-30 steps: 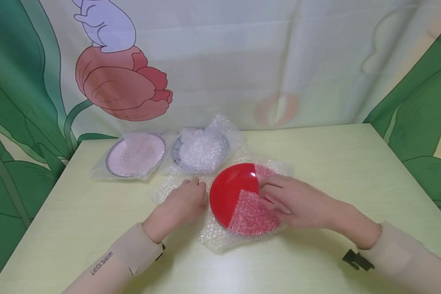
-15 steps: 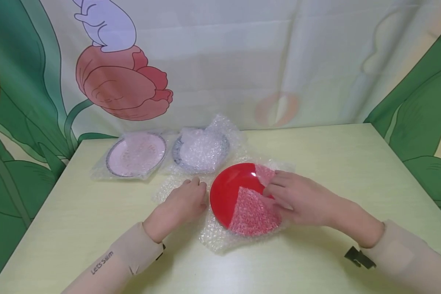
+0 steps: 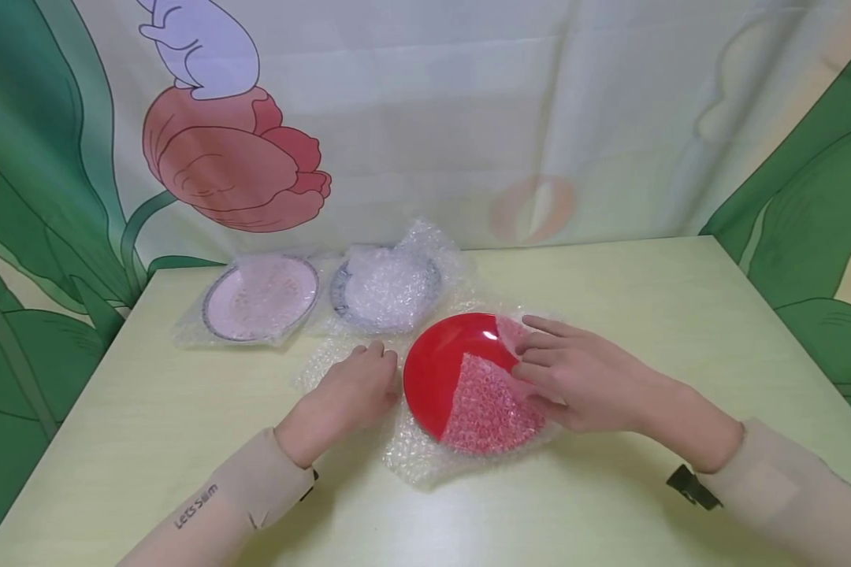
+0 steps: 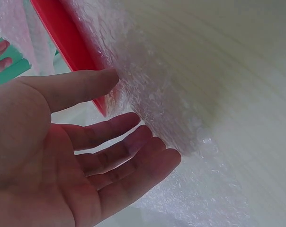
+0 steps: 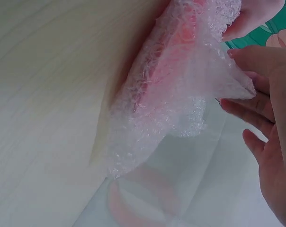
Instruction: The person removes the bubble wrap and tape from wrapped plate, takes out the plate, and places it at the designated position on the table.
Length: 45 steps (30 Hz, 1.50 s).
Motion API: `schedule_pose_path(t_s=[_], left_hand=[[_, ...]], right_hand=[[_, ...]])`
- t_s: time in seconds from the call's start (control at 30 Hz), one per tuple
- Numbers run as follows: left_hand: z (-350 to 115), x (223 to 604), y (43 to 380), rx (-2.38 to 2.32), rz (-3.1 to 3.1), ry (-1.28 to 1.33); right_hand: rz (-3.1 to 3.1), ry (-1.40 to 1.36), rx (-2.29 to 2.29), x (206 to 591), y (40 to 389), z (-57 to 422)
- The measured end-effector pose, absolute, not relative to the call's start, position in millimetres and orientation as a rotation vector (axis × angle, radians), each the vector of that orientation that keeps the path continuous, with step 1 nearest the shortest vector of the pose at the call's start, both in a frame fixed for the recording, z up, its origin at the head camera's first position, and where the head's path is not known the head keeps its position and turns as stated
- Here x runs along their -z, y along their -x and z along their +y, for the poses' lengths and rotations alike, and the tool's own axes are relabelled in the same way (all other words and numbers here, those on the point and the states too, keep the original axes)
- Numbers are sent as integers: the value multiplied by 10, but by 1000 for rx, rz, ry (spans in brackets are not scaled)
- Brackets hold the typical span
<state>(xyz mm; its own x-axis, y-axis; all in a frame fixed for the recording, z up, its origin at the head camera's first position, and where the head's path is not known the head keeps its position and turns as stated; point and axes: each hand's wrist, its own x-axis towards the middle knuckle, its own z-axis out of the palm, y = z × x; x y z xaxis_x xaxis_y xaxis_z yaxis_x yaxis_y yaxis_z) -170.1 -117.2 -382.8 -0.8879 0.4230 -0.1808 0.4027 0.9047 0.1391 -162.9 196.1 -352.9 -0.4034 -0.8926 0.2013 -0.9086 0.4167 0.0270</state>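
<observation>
A glossy red plate [image 3: 434, 376] lies on the table, partly covered at its right by bubble wrap [image 3: 488, 405], with more wrap spread beneath it. At its left rim is my left hand [image 3: 358, 386]. The left wrist view shows that hand's thumb and loosely bent fingers apart, fingertips touching the wrap's edge [image 4: 157, 94] beside the red rim. Over the plate's right side, my right hand [image 3: 574, 374] pinches a loose flap of the wrap. In the right wrist view the flap [image 5: 228, 82] runs between thumb and fingers, its corner poking out.
Behind, at the left, lies a pale plate [image 3: 262, 299] with a patterned rim, inside bubble wrap. Beside it sits another wrapped plate [image 3: 390, 287] with a blue-patterned rim. A printed cloth [image 3: 411, 118] hangs along the table's [image 3: 652, 315] back edge.
My right hand has shifted slightly right and up with the wrap flap, and one finger has lifted straighter. A little more of the red plate shows. The left hand stays put.
</observation>
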Motion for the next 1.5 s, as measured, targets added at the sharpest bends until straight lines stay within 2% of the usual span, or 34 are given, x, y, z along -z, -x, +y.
schedule_pose_path(t_s=[0.27,1.07,1.5], left_hand=[[-1166,3825,1704,-134,2848,-615],[-1162,3822,1705,-121,2851,-613],[-1154,3819,1707,-110,2856,-608]], right_hand=[[-2471,-1668,-163,3540,1634,1948],[-2654,-1430,100,3494,1579,2053],[-2941,-1266,-143,3498,1567,2085]])
